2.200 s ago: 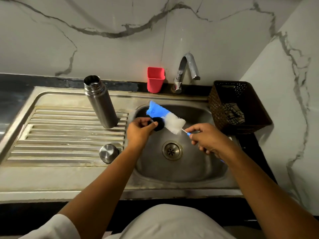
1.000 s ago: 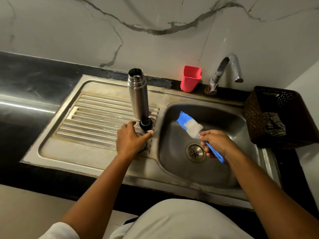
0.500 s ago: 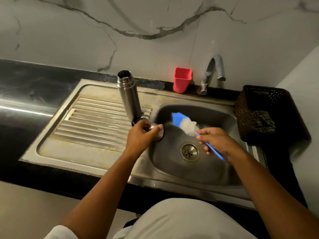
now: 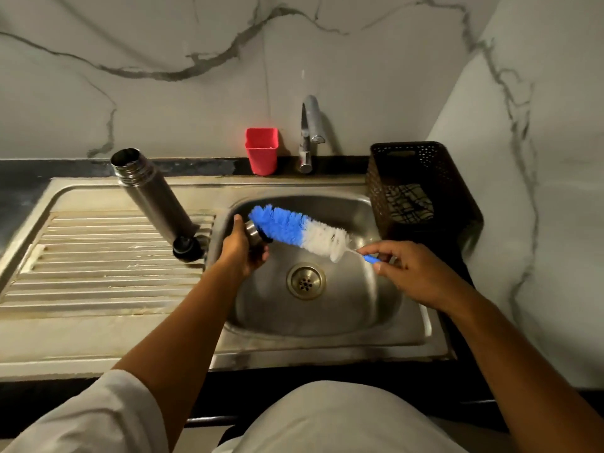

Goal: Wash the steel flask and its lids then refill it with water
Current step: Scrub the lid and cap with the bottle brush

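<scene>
Mid-frame, the left hand grips the steel lid — the brush, pinched in the right hand, seemingly touches it.

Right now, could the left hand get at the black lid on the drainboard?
Probably not yet: the left hand grips the steel cap, though the black lid sits close with nothing between.

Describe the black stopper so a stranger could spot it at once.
Start at the ribbed steel drainboard left of the sink basin. At its right edge, at the foot of the open steel flask, sits the black stopper. It is the only small dark round thing on that metal.
</scene>
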Demonstrator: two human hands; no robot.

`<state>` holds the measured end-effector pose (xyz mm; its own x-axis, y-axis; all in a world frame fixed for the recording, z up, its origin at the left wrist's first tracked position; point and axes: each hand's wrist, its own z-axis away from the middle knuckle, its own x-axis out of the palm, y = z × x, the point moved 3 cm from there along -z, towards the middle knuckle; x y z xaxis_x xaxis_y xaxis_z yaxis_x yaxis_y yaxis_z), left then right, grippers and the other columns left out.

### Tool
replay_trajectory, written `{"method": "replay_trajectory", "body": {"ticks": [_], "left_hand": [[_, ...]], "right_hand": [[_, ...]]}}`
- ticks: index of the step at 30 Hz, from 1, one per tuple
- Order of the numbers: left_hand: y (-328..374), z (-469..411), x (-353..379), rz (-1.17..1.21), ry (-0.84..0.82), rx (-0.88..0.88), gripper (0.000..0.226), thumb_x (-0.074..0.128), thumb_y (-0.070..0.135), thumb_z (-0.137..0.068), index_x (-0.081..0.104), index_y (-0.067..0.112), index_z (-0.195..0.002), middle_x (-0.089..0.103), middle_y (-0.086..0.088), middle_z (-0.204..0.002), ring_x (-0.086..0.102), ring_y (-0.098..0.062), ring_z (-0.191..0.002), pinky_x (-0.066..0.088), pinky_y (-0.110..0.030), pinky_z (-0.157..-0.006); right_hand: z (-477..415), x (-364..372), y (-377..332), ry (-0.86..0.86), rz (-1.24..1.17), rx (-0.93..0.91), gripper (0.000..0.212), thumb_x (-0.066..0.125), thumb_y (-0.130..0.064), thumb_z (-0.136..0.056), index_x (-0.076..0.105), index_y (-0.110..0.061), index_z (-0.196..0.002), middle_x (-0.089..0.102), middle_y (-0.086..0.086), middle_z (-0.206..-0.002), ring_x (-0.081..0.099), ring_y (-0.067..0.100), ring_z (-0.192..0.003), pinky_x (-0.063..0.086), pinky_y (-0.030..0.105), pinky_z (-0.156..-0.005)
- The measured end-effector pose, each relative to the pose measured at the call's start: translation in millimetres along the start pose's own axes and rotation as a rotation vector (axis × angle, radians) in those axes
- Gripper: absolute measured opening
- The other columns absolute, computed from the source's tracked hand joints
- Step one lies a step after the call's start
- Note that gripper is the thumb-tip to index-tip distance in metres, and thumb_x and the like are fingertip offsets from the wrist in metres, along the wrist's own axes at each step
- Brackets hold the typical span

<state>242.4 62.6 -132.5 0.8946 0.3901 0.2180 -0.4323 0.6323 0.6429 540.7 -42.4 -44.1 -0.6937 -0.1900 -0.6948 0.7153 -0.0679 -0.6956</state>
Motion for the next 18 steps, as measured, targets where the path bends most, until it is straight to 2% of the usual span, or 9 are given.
{"method": "replay_trajectory", "body": {"ticks": [3, 5, 7, 10, 12, 15, 17, 18], "left_hand": [[-2.4, -0.7, 9.7, -0.071, -0.020, -0.005, 0.062, 0.045, 0.072, -0.098, 0.066, 0.016, -0.111, 0.070, -0.010, -0.081, 0.059, -0.019, -0.060, 0.052, -0.027, -0.052], [-2.6, -2.7, 11.4, -0.082, -0.014, 0.010, 0.067, 0.045, 0.076, -0.096, 0.068, 0.016, -0.114, 0.071, -0.009, -0.086, 0.057, -0.017, -0.057, 0.049, -0.023, -0.047], [-3.3, -4.8, 9.0, -0.093, 0.006, 0.022, 0.071, 0.046, 0.080, -0.092, 0.070, 0.016, -0.113, 0.071, -0.008, -0.095, 0.056, -0.016, -0.057, 0.047, -0.020, -0.045], [-7.9, -1.7, 9.4, -0.187, -0.015, 0.033, 0.070, 0.056, 0.086, -0.081, 0.071, 0.019, -0.096, 0.068, -0.002, -0.081, 0.052, -0.015, -0.056, 0.041, -0.020, -0.048], [-11.9, 2.9, 12.4, -0.287, -0.029, 0.070, 0.065, 0.064, 0.082, -0.079, 0.069, 0.019, -0.092, 0.062, -0.001, -0.076, 0.049, -0.014, -0.058, 0.038, -0.024, -0.051], [-20.1, 7.5, 14.2, -0.403, -0.017, 0.122, 0.057, 0.069, 0.072, -0.083, 0.066, 0.016, -0.092, 0.055, -0.003, -0.076, 0.046, -0.015, -0.061, 0.037, -0.025, -0.052], [-22.7, 10.5, 14.6, -0.398, -0.034, 0.177, 0.052, 0.071, 0.066, -0.087, 0.066, 0.015, -0.095, 0.055, -0.004, -0.077, 0.047, -0.015, -0.063, 0.039, -0.026, -0.054], [-21.4, 11.2, 14.2, -0.387, -0.045, 0.222, 0.049, 0.071, 0.062, -0.088, 0.066, 0.015, -0.100, 0.057, -0.004, -0.081, 0.051, -0.016, -0.066, 0.042, -0.026, -0.057]], "right_hand": [[1.3, -4.7, 2.1, -0.025, 0.102, -0.040, 0.038, 0.062, -0.015, -0.099, 0.070, -0.038, -0.128, 0.072, -0.014, -0.120, 0.065, 0.004, -0.104, 0.055, 0.031, -0.095], [0.5, -14.7, 2.4, -0.023, 0.140, -0.059, 0.038, 0.062, -0.015, -0.100, 0.070, -0.034, -0.131, 0.071, -0.013, -0.123, 0.064, 0.006, -0.110, 0.053, 0.030, -0.098], [-1.8, -24.7, 3.8, -0.026, 0.200, -0.093, 0.037, 0.061, -0.015, -0.100, 0.070, -0.033, -0.132, 0.069, -0.015, -0.119, 0.063, 0.007, -0.108, 0.050, 0.024, -0.092], [-10.5, -30.9, 5.8, -0.020, 0.282, -0.134, 0.037, 0.058, -0.015, -0.102, 0.070, -0.034, -0.131, 0.059, -0.019, -0.107, 0.058, 0.004, -0.098, 0.040, 0.016, -0.079], [-16.6, -27.8, 2.7, 0.010, 0.360, -0.168, 0.035, 0.058, -0.018, -0.102, 0.071, -0.035, -0.129, 0.058, -0.015, -0.103, 0.058, 0.009, -0.093, 0.038, 0.018, -0.071], [-19.5, -22.0, -9.0, 0.125, 0.474, -0.274, 0.026, 0.065, -0.023, -0.098, 0.074, -0.032, -0.120, 0.062, -0.009, -0.100, 0.062, 0.015, -0.086, 0.044, 0.028, -0.069], [-20.3, -20.2, -12.9, 0.156, 0.425, -0.289, 0.020, 0.070, -0.023, -0.095, 0.077, -0.028, -0.113, 0.068, -0.007, -0.097, 0.065, 0.015, -0.085, 0.050, 0.030, -0.071], [-22.3, -18.4, -10.4, 0.116, 0.349, -0.248, 0.019, 0.073, -0.022, -0.093, 0.077, -0.027, -0.111, 0.071, -0.006, -0.094, 0.066, 0.012, -0.082, 0.052, 0.029, -0.072]]}}
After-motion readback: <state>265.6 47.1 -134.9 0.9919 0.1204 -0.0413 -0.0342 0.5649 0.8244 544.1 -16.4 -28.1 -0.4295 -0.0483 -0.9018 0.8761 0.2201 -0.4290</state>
